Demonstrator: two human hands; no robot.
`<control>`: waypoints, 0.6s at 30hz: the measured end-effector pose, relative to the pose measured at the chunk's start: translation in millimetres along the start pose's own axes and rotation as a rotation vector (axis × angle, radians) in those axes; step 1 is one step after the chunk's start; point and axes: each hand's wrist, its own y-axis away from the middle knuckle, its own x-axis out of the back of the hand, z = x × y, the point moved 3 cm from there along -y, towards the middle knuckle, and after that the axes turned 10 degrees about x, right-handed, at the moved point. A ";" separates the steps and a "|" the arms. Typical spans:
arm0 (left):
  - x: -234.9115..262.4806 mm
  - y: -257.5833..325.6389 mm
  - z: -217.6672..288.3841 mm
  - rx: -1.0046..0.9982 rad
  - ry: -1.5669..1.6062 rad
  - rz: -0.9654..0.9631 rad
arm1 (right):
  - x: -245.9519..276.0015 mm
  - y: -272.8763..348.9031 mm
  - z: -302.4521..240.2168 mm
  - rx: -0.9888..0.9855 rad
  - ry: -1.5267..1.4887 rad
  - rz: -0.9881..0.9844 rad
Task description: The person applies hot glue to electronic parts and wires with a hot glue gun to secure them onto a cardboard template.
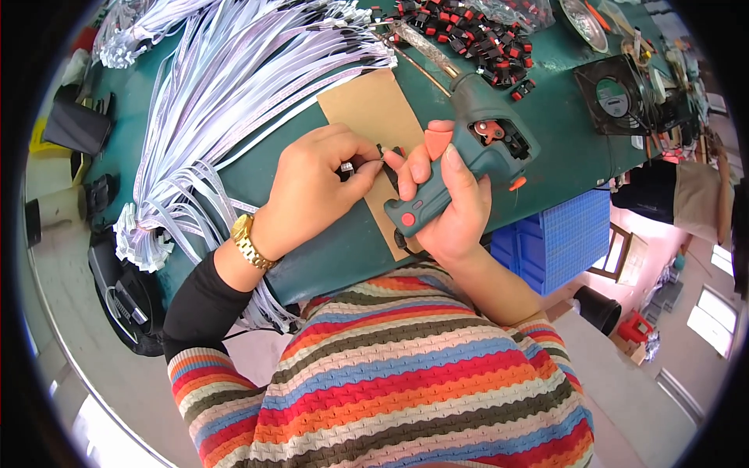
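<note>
In my right hand (456, 195) is a green soldering gun (488, 105) with an orange trigger. Its metal barrel points away to the upper left, beside a thin solder feed tube (421, 69). My left hand (320, 175), with a gold watch at the wrist, pinches a small black part (380, 150) between thumb and fingers. Fingers mostly hide the part, so its kind is unclear. The right fingertips are close beside it; I cannot tell whether they touch it. Both hands are over a brown cardboard sheet (367, 101) on the green table.
White ribbon-like cables (242, 86) fan out across the left of the green table (546, 160). A heap of black and red rocker switches (476, 35) lies beyond the gun. At right are a black fan (612, 93), a metal dish (583, 25) and a blue crate (558, 238) below the edge.
</note>
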 end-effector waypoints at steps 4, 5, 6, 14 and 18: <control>-0.7 -0.3 -1.3 -0.022 -0.023 -0.004 | -0.6 3.5 -0.8 0.061 0.060 -0.037; -0.6 -0.2 -0.8 -0.028 -0.032 -0.003 | -0.3 4.5 -1.8 0.090 0.078 -0.057; -0.8 -0.2 -0.3 -0.034 -0.041 -0.002 | 0.6 6.7 -3.2 0.093 0.081 -0.056; -0.1 0.7 -3.0 -0.108 -0.091 0.009 | 21.1 40.0 -22.6 0.193 0.054 -0.171; 2.3 0.5 -5.8 -0.100 -0.068 -0.031 | 34.1 61.0 -33.8 0.029 0.104 -0.149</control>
